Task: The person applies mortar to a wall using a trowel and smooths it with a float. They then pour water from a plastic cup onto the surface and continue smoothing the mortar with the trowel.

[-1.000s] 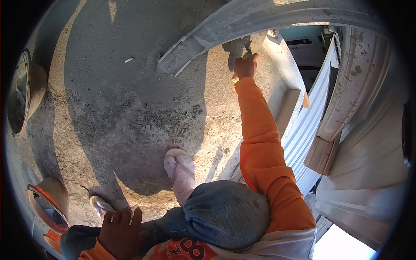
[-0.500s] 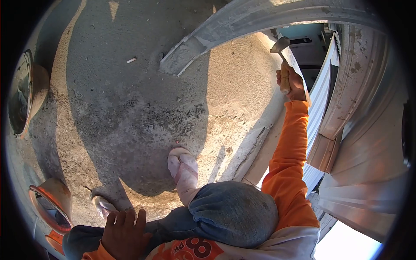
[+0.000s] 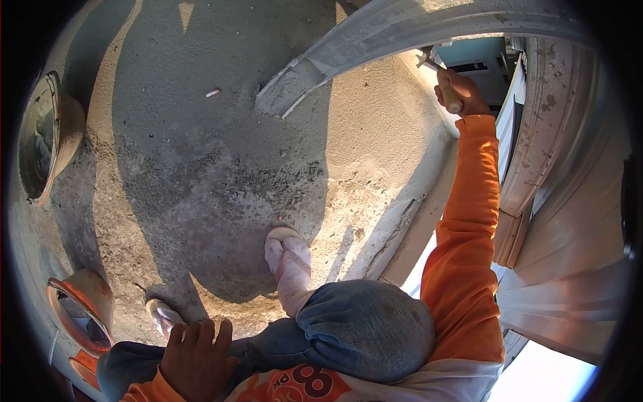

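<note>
At the upper right my right hand point(image 3: 462, 92) is wrapped round the wooden handle of a small trowel point(image 3: 450, 99). The trowel's metal end is partly hidden beside the lower edge of a curved grey metal profile point(image 3: 375, 37), near the rim of the concrete floor; whether they touch I cannot tell. At the bottom left my left hand point(image 3: 197, 358) rests on my jeans point(image 3: 268, 348) with its fingers spread, holding nothing.
Two buckets, one at the upper left point(image 3: 70, 124) and one lower down point(image 3: 90, 298), stand on the rough concrete floor point(image 3: 221, 181). A small white stub point(image 3: 213, 92) lies on it. Metal framing point(image 3: 546, 127) and shiny sheeting point(image 3: 569, 268) rise at the right.
My right hand has moved up and to the right with the trowel, and its metal end has turned and is less visible. My left hand stays on my leg.
</note>
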A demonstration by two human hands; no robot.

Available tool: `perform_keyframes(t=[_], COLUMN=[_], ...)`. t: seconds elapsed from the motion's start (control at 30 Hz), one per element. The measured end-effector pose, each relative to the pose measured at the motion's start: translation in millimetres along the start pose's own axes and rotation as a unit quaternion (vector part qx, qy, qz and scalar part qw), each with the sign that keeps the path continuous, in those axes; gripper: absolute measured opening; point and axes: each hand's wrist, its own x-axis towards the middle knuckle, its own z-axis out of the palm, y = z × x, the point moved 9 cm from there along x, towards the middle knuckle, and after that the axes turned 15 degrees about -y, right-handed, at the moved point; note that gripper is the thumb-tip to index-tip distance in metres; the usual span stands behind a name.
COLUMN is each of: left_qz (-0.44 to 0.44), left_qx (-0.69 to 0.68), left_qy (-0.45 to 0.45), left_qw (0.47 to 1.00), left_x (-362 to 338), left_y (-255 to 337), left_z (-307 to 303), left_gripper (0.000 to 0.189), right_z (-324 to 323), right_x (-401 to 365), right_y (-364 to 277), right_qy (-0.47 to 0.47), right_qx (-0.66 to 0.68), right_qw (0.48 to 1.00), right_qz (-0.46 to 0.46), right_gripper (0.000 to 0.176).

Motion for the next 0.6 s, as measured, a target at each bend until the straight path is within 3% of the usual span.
perform_keyframes(t=[0.07, 0.17, 0.27, 0.43, 0.47, 0.53, 0.6], left_qz=[0.001, -0.001, -0.008, -0.009, -0.005, 0.0, -0.007], left_qx=[-0.001, -0.008, -0.018, -0.018, -0.012, -0.007, -0.004], left_qy=[0.006, -0.002, -0.015, -0.01, -0.006, -0.001, -0.022], left_qw=[1.0, 1.0, 1.0, 1.0, 1.0, 1.0, 1.0], left_x=[-0.6, 0.5, 1.6, 0.5, 1.1, 3.2, 7.5], left_y=[-0.8, -1.8, -3.8, -4.2, -4.2, -4.2, -6.4], left_z=[1.1, 1.7, 2.7, 3.6, 3.1, 2.2, 4.5], left_gripper=[0.059, 0.059, 0.06, 0.061, 0.061, 0.061, 0.061], right_z=[7.2, 2.7, -5.9, -24.4, -31.3, -64.5, -69.6], right_x=[-10.1, -6.4, -4.2, -26.5, -31.3, -19.1, -20.5], right_y=[-6.8, 5.4, 19.7, 35.5, 28.6, 43.0, 46.5], right_qy=[-0.049, -0.067, -0.024, -0.001, 0.056, 0.139, 0.159], right_qx=[0.005, 0.066, 0.029, 0.0, -0.167, -0.431, -0.466], right_qw=[0.997, 0.995, 0.999, 1.0, 0.984, 0.89, 0.867], right_qz=[-0.056, -0.036, 0.04, 0.004, -0.003, -0.057, -0.071], right_gripper=[0.044, 0.047, 0.047, 0.045, 0.044, 0.042, 0.043])
